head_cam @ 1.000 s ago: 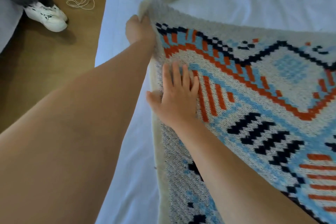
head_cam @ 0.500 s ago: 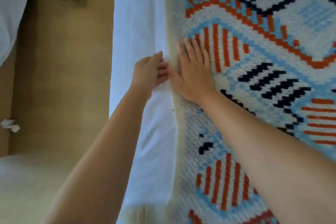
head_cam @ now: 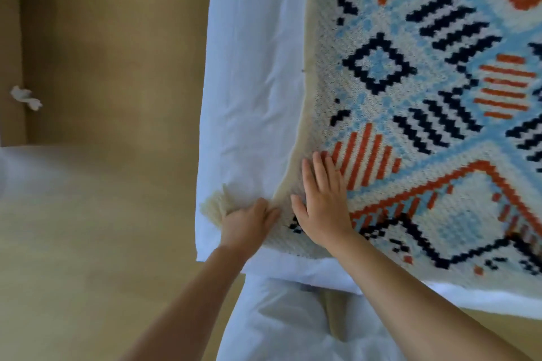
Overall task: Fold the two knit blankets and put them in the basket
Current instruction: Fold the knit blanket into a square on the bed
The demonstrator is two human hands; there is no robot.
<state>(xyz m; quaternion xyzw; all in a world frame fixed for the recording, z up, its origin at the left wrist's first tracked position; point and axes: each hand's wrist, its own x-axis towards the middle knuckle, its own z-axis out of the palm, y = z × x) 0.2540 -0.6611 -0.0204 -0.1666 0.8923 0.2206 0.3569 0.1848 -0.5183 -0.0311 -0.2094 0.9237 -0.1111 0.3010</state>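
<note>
Head view: I see knit blanket (head_cam: 410,97) spread flat on white bed sheet (head_cam: 249,82), near bed corner. Left hand (head_cam: 246,224) closed on blanket's fringed corner (head_cam: 215,206). Right hand (head_cam: 322,205) open, palm flat, pressing blanket just beside left hand. Brown floor (head_cam: 102,53) at left, small white scrap (head_cam: 26,97) on it.

The patterned knit blanket (head_cam: 410,102) lies spread on the white bed (head_cam: 249,82). At the blanket's near-left corner, the left hand (head_cam: 246,224) grips its fringe while the right hand (head_cam: 322,202) presses flat.
</note>
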